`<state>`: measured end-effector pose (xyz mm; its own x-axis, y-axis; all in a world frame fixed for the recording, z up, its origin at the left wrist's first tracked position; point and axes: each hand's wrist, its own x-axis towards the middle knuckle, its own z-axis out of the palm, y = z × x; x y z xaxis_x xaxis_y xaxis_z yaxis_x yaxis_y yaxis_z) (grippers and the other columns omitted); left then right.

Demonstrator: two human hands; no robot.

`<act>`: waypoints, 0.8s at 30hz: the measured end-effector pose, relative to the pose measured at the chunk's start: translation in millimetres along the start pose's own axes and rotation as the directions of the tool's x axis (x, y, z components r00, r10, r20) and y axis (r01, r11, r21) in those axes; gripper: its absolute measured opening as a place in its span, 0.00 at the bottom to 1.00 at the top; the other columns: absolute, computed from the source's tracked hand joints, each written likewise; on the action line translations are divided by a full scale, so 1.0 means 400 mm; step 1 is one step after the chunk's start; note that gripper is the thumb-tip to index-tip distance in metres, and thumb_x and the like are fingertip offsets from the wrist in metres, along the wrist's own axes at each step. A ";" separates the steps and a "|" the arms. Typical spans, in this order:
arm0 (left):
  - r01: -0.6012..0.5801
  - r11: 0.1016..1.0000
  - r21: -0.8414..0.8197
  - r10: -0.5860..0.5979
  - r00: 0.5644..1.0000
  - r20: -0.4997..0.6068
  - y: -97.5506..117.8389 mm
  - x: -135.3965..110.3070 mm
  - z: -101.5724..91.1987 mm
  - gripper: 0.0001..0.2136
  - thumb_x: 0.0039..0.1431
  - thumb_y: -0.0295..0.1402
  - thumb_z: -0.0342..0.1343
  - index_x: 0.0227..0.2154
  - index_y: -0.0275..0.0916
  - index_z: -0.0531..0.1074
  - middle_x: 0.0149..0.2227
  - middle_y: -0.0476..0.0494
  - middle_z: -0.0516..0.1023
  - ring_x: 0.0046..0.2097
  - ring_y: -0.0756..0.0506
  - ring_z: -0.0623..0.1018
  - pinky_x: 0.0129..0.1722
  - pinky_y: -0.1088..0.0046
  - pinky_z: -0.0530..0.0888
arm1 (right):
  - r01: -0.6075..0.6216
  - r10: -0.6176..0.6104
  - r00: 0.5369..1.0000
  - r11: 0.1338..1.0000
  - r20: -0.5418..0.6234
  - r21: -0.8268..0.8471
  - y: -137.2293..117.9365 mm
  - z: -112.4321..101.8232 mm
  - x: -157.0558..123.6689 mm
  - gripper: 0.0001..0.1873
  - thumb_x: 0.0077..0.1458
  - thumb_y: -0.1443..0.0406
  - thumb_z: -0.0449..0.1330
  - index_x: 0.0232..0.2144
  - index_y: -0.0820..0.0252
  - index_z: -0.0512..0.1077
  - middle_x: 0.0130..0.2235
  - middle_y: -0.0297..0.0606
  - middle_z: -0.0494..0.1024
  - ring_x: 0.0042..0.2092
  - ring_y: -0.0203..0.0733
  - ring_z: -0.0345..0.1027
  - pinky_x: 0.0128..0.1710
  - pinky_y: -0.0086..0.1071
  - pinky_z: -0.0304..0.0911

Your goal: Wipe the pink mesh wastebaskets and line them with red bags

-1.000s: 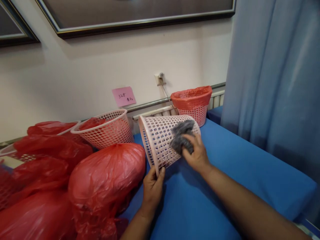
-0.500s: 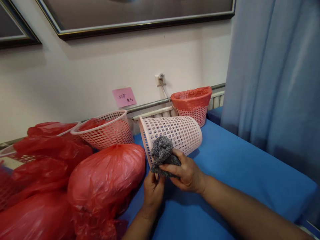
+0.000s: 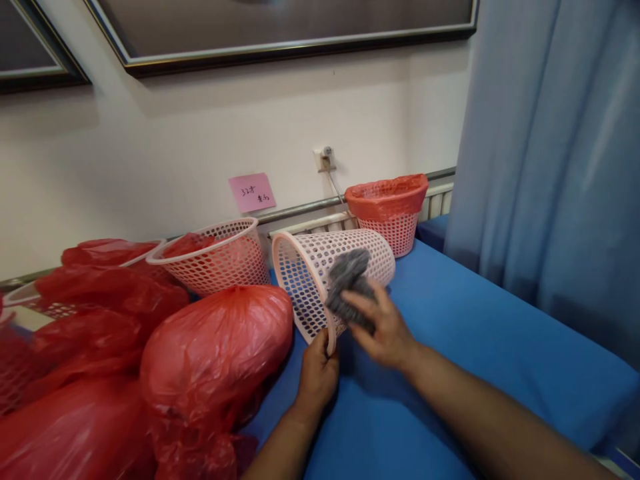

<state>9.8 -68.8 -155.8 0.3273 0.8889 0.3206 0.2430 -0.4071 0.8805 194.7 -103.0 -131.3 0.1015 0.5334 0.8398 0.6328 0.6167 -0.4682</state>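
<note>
A pale pink plastic basket (image 3: 310,257) with round holes lies on its side on the blue bed surface (image 3: 450,313), its mouth facing left and toward me. My left hand (image 3: 319,375) pinches the near edge of its rim. In my right hand (image 3: 387,330) is a bunched dark grey cloth (image 3: 350,283), blurred by motion, at the basket's outer wall just behind the rim. The cloth covers part of that wall, and I cannot tell whether it touches everywhere.
Red plastic bags (image 3: 215,347) fill the left side. Another pink basket (image 3: 225,263) with red plastic inside stands behind them. A red-lined basket (image 3: 390,213) is at the back right. A blue curtain (image 3: 545,147) hangs at right; a wall socket (image 3: 325,160) holds a plug.
The cloth in my right hand has moved right and slightly up along the basket wall. The basket has turned, showing more of its open mouth. My left hand has shifted slightly right.
</note>
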 end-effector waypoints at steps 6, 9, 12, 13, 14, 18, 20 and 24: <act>-0.034 0.995 -0.095 0.019 0.988 -0.152 0.037 -0.014 -0.026 0.16 0.60 0.43 0.59 0.43 0.36 0.79 0.40 0.43 0.84 0.43 0.40 0.81 0.45 0.66 0.77 | 0.136 -0.139 0.985 0.990 0.099 0.035 -0.033 0.020 -0.018 0.31 0.53 0.71 0.60 0.59 0.48 0.67 0.63 0.44 0.61 0.58 0.49 0.67 0.55 0.42 0.70; 0.015 0.992 -0.122 -0.032 0.990 -0.136 0.039 -0.013 -0.025 0.19 0.61 0.44 0.58 0.47 0.36 0.78 0.46 0.41 0.84 0.48 0.39 0.81 0.52 0.63 0.75 | -0.226 0.215 0.955 0.974 -0.204 -0.030 0.081 0.004 0.010 0.26 0.54 0.67 0.59 0.56 0.51 0.71 0.58 0.44 0.68 0.58 0.49 0.67 0.60 0.47 0.65; 0.013 0.993 -0.116 -0.024 0.995 -0.101 0.030 -0.011 -0.017 0.19 0.61 0.43 0.59 0.50 0.37 0.78 0.49 0.41 0.83 0.52 0.38 0.80 0.57 0.60 0.73 | -0.619 0.616 0.683 0.774 -0.393 0.136 0.197 -0.016 0.036 0.27 0.51 0.63 0.60 0.55 0.57 0.72 0.50 0.44 0.75 0.53 0.51 0.71 0.59 0.51 0.65; 0.006 0.994 -0.111 -0.016 0.996 -0.091 0.027 -0.010 -0.014 0.19 0.61 0.42 0.59 0.51 0.37 0.77 0.50 0.42 0.82 0.53 0.38 0.79 0.58 0.59 0.72 | -0.691 0.703 0.600 0.696 -0.381 0.197 0.219 -0.020 0.041 0.28 0.50 0.62 0.60 0.55 0.59 0.72 0.47 0.44 0.77 0.50 0.51 0.72 0.57 0.51 0.66; 0.001 0.995 -0.102 -0.009 0.997 -0.078 0.023 -0.009 -0.012 0.19 0.61 0.42 0.58 0.52 0.38 0.77 0.51 0.42 0.82 0.54 0.38 0.79 0.59 0.58 0.71 | -0.727 0.751 0.556 0.647 -0.355 0.228 0.228 -0.020 0.043 0.30 0.49 0.62 0.60 0.55 0.61 0.71 0.47 0.44 0.77 0.49 0.51 0.73 0.57 0.52 0.67; -0.033 0.998 -0.062 0.032 0.999 -0.031 0.003 -0.007 -0.007 0.19 0.64 0.40 0.56 0.54 0.38 0.75 0.53 0.41 0.81 0.55 0.39 0.78 0.59 0.59 0.71 | -0.487 0.493 0.836 0.869 -0.240 0.085 0.124 0.008 0.018 0.29 0.53 0.63 0.60 0.58 0.56 0.70 0.55 0.47 0.72 0.56 0.51 0.69 0.61 0.51 0.63; -0.066 0.996 -0.068 0.065 0.998 -0.027 -0.008 -0.007 -0.010 0.17 0.63 0.40 0.57 0.50 0.38 0.77 0.49 0.41 0.82 0.51 0.39 0.79 0.55 0.62 0.74 | -0.166 0.168 0.984 0.985 -0.053 0.038 0.028 0.027 -0.008 0.29 0.56 0.66 0.59 0.61 0.51 0.67 0.61 0.46 0.65 0.62 0.50 0.64 0.62 0.48 0.62; -0.094 0.992 -0.085 0.092 0.995 -0.027 -0.014 -0.009 -0.019 0.14 0.58 0.43 0.61 0.33 0.37 0.81 0.35 0.43 0.84 0.38 0.40 0.82 0.42 0.67 0.79 | 0.231 -0.249 0.955 0.965 0.161 0.121 -0.064 0.041 -0.034 0.35 0.53 0.70 0.61 0.62 0.47 0.65 0.65 0.45 0.58 0.60 0.49 0.66 0.55 0.41 0.70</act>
<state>0.3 -68.2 -159.4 0.3239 0.8530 0.4093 0.1325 -0.4692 0.8731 164.7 -116.6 -135.3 -0.1836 0.4492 0.8744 0.5416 0.7885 -0.2913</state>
